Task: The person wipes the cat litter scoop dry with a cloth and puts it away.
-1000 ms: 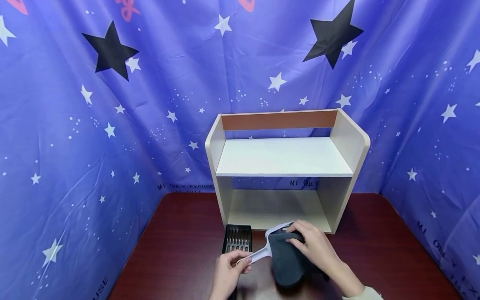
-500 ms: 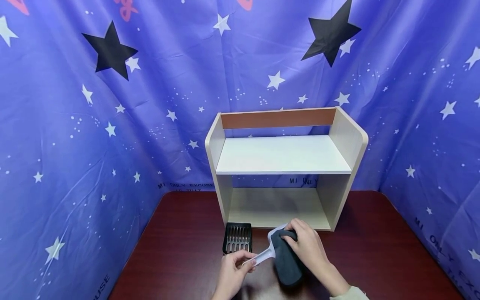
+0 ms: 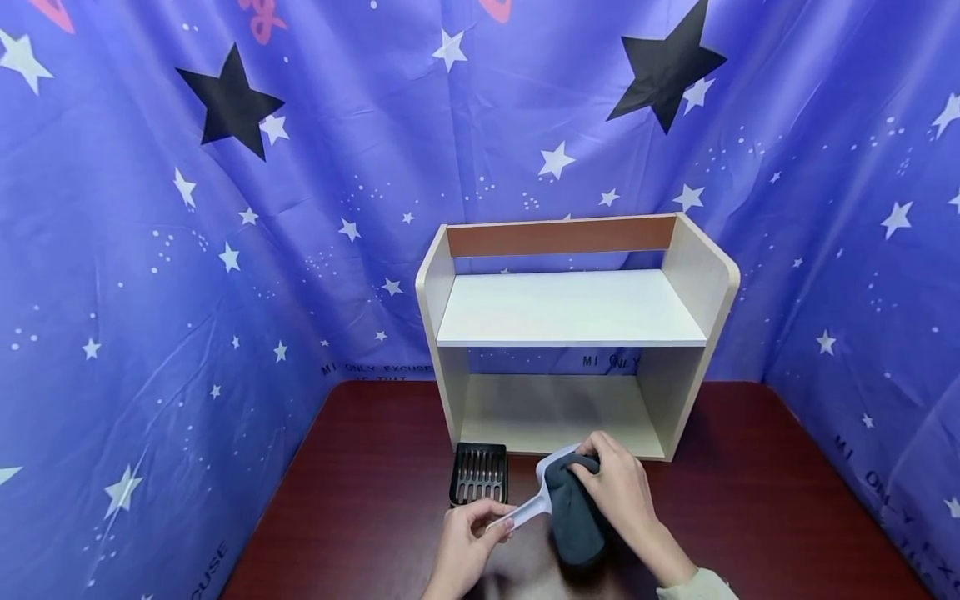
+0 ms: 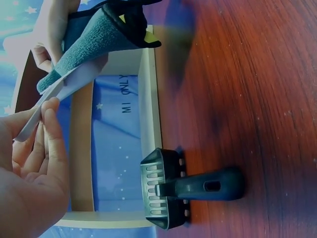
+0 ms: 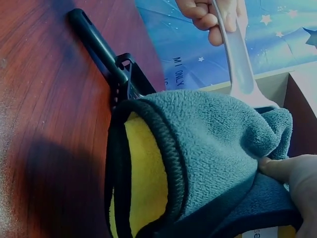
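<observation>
Nearest of all, a bit of pale sleeve (image 3: 697, 586) is seen at the right wrist. The thin handle of a pale scoop (image 3: 534, 507) is pinched by the left hand (image 3: 467, 542), with the thumb and fingertips brought close together on it. A soft grey-green cloth (image 3: 576, 517) is gripped by the right hand (image 3: 615, 483). The cloth is pressed into by the right thumb, and some of that hand's fingers are hidden, so it cannot be told just how they are bent.

The scoop is held over the table, in front of the shelf, and is tilted, with its handle pointed to the left hand. Most of its wide end is covered by the cloth, and only part of the rim is left in sight. The cloth is bunched up at the top and hung down below the right hand. Its edge is trimmed in black, and a yellow inner side is shown in the right wrist view.

A black slotted scoop (image 3: 478, 475) is set on the dark red table (image 3: 360, 483), near the left front corner of the shelf. Its handle is pointed toward the person.

Farther back, a two-level wooden shelf (image 3: 570, 308) is stood on the table. Behind it all, a blue curtain (image 3: 337, 125) is hung, printed with white and black stars.
</observation>
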Motion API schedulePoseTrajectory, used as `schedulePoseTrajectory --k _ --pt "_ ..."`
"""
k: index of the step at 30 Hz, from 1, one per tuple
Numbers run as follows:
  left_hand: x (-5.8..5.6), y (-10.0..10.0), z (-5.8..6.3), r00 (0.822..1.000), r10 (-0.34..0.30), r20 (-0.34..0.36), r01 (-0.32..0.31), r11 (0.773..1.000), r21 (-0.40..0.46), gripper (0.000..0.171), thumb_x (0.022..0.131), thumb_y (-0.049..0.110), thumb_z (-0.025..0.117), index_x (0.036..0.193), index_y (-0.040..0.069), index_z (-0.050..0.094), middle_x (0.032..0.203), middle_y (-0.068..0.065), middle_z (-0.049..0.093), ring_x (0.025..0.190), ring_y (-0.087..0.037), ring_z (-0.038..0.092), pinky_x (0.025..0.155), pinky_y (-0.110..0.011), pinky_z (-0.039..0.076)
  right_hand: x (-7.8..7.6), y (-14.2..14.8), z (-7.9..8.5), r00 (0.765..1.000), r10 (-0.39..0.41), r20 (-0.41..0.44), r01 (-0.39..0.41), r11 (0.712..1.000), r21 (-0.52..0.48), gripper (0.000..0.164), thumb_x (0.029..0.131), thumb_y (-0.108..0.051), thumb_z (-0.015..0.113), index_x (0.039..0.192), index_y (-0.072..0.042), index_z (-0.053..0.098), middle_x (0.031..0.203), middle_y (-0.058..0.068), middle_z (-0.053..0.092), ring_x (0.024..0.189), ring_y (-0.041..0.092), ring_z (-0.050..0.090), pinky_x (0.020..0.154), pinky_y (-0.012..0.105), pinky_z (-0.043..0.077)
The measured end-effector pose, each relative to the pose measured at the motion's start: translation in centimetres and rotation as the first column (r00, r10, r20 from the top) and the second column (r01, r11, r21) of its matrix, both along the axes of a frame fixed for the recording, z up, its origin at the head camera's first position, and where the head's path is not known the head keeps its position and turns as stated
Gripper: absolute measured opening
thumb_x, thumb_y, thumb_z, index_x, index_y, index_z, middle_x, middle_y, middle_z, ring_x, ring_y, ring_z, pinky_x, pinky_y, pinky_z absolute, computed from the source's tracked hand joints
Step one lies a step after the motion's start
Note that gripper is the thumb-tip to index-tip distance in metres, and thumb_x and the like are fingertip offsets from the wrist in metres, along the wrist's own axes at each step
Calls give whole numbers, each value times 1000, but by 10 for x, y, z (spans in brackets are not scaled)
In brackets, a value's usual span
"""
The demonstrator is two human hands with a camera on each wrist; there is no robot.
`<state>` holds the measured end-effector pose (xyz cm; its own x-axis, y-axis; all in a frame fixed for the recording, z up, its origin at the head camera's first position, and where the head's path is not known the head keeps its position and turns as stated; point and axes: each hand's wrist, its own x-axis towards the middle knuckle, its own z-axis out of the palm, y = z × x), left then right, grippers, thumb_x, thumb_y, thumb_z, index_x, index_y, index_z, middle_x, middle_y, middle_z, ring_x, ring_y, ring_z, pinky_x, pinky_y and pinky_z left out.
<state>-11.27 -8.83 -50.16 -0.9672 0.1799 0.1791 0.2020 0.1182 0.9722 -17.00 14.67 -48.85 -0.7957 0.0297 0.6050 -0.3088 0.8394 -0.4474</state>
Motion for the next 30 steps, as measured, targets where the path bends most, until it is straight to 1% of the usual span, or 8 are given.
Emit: schedulePoseTrajectory --k 5,9,16,20,23,26,30 --pt "0 -2 -1 1000 -9 -28 9 1000 -18 14 86 5 73 98 0 75 80 -21 73 66 2 63 61 -17 56 1 2 0 1000 8 27 -7 1000 -21 35 67 -11 91 79 -21 60 81 -6 66 73 14 65 62 36 51" --pt "0 -5 -2 999 -22 -36 21 1000 -23 13 86 4 72 99 -1 75 82 -21 74 68 2 65 63 -17 57 2 4 -1 999 13 53 -11 999 -35 33 69 -12 90 79 -21 59 81 -6 65 74 14 64 63 35 51" --pt "0 -9 -3 998 -33 -44 32 999 -25 14 87 6 72 99 0 75 82 -21 74 68 2 64 63 -20 58 4 11 1 999 7 51 -4 998 -61 34 70 -10 89 79 -21 59 83 -6 65 76 14 64 64 36 52" --pt "1 -12 -5 998 -40 -45 39 999 -34 15 87 7 72 100 -1 75 84 -21 74 70 2 65 64 -21 60 7 13 0 998 3 61 1 998 -67 35 70 -9 89 79 -22 59 84 -7 65 75 13 63 64 33 51" --pt "4 -16 -7 998 -39 -54 37 999 -32 14 87 4 72 100 -2 75 86 -21 75 71 1 67 65 -21 61 10 12 -1 998 4 56 -1 998 -57 35 69 -8 89 80 -21 59 83 -6 64 74 12 62 62 31 51" --pt "6 -20 -7 997 -32 -73 29 999 -42 14 88 4 72 100 -2 74 86 -20 75 72 1 67 64 -21 61 11 11 -1 1000 0 31 2 999 -42 35 68 -7 89 80 -19 59 81 -6 63 72 12 62 61 31 51" --pt "5 -23 -6 997 -15 -80 10 998 -61 14 87 5 72 100 0 75 85 -18 76 70 1 66 63 -20 59 9 11 -1 1000 -8 -4 8 999 -37 35 68 -7 89 80 -18 59 79 -6 61 71 12 62 61 32 52"
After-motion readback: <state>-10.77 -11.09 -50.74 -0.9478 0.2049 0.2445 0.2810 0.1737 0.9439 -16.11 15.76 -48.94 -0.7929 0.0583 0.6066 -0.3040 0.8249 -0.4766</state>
